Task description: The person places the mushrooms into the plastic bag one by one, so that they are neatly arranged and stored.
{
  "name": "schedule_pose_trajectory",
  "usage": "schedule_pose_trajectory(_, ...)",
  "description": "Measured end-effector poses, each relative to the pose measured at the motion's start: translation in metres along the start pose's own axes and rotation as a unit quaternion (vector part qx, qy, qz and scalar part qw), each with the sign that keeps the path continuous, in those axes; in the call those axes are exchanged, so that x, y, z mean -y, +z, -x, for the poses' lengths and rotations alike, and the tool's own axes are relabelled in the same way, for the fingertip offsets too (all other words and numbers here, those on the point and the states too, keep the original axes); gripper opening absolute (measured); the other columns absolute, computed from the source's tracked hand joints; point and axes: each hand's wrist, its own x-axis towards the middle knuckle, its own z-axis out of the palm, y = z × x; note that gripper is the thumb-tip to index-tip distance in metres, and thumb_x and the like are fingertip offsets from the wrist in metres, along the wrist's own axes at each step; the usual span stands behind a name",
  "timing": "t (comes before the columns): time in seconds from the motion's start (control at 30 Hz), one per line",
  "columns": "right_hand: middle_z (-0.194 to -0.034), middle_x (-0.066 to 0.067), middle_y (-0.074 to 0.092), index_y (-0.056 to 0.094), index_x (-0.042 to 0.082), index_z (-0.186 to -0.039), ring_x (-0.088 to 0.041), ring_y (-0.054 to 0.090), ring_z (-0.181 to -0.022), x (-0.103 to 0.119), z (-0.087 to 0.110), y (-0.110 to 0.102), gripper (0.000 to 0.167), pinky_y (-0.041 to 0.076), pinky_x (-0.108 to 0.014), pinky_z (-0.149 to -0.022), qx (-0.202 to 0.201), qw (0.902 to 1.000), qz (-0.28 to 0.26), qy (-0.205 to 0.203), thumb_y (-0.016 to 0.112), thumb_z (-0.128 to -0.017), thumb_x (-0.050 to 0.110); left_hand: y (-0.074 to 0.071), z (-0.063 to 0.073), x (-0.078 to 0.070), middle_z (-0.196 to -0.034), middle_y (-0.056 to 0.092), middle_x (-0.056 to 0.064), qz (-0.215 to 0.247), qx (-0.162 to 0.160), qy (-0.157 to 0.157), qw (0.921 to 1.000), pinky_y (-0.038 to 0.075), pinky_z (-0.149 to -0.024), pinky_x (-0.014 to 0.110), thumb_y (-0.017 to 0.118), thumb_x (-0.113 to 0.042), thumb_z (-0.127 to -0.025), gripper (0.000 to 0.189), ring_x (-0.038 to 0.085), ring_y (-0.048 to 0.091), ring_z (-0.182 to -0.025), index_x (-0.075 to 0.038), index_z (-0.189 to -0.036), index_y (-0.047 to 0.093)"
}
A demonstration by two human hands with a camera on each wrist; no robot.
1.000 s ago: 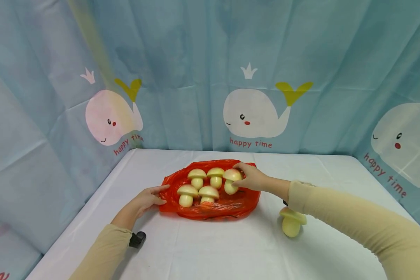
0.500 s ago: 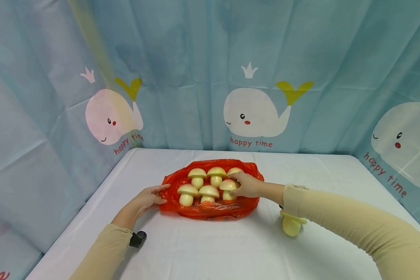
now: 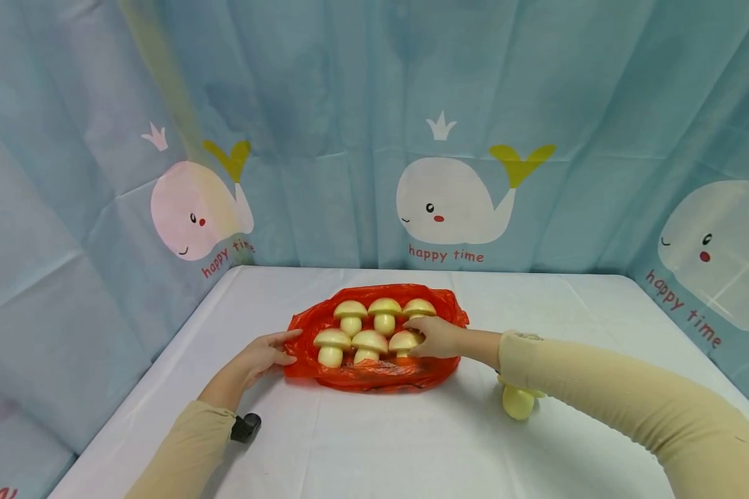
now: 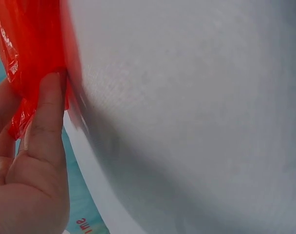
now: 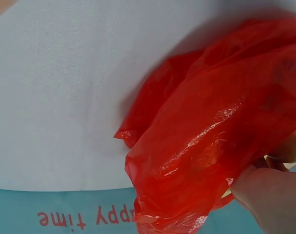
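An open red plastic bag [image 3: 381, 381] lies on the table, holding several pale yellow toy mushrooms [image 3: 383, 308] in two rows. My left hand [image 3: 256, 360] pinches the bag's left edge between thumb and fingers; the left wrist view shows the red film of the bag [image 4: 36, 53] between them. At the front right inside the bag, my right hand [image 3: 440, 337] grips a toy mushroom [image 3: 403, 341] by its side, its fingers partly hidden. In the right wrist view the bag [image 5: 211, 122] covers much of the work, and the right hand [image 5: 274, 195] shows at the lower right.
One more toy mushroom [image 3: 518, 402] lies outside the bag, partly behind the right sleeve [image 3: 574, 367]. The white-covered table [image 3: 381, 443] ends at a blue curtain [image 3: 324, 208] at the back and sides.
My right hand has moved its mushroom down and toward me into the front row. The back-right mushroom now shows behind it. The left hand stays put.
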Motion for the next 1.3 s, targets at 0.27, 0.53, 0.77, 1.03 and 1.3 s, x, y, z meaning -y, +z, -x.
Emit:
schedule_pose_trajectory(0.27,-0.129,-0.012,0.058,0.053,0.001,-0.136,-0.027,0.052,-0.116,-0.001,0.004,-0.010,0.058,0.048,-0.041,-0.097,-0.008,0.9995,-0.030,0.004,0.075,-0.085,0.016,0.001,0.002,-0.001,-0.149,0.029,0.030,0.000,-0.002,0.002,1.0000,0.053,-0.088,0.035,0.059,0.005,-0.090,0.061,0.038,0.045,-0.120,-0.002,-0.147,0.038)
schedule_pose_trajectory(0.53,-0.128,-0.016,0.058,0.058,0.000,-0.131,-0.031,0.053,-0.114,-0.015,0.016,-0.029,0.048,0.054,-0.038,-0.087,-0.031,0.9928,-0.115,-0.002,0.073,-0.086,0.011,0.001,0.002,0.001,-0.149,0.029,0.029,-0.001,-0.005,0.005,1.0000,0.054,-0.084,0.032,0.060,0.005,-0.090,0.062,0.036,0.046,-0.116,-0.002,-0.147,0.038)
schedule_pose_trajectory(0.77,-0.124,-0.023,0.059,0.058,-0.006,-0.126,-0.039,0.054,-0.115,-0.033,0.039,-0.047,0.041,0.054,-0.041,-0.087,-0.061,0.9838,-0.166,-0.031,0.068,-0.089,0.009,0.001,0.003,-0.001,-0.149,0.029,0.030,0.002,-0.004,0.005,1.0000,0.054,-0.084,0.032,0.059,0.006,-0.090,0.061,0.037,0.046,-0.117,-0.002,-0.147,0.038)
schedule_pose_trajectory(1.03,-0.117,-0.020,0.062,0.058,-0.007,-0.124,-0.034,0.060,-0.108,-0.062,0.071,-0.063,0.041,0.054,-0.042,-0.086,-0.060,0.9804,-0.184,-0.037,0.069,-0.089,0.012,0.002,0.003,0.000,-0.148,0.031,0.030,-0.001,-0.006,0.006,1.0000,0.054,-0.082,0.031,0.059,0.005,-0.090,0.061,0.035,0.048,-0.113,-0.001,-0.147,0.038)
schedule_pose_trajectory(1.3,-0.123,-0.017,0.057,0.053,-0.003,-0.132,-0.032,0.059,-0.111,-0.088,0.103,-0.073,0.052,0.050,-0.046,-0.091,-0.019,0.9851,-0.171,0.003,0.069,-0.091,0.023,0.002,0.001,0.000,-0.149,0.030,0.030,-0.009,-0.011,0.006,0.9999,0.054,-0.086,0.034,0.059,0.006,-0.089,0.062,0.035,0.048,-0.118,-0.001,-0.147,0.039)
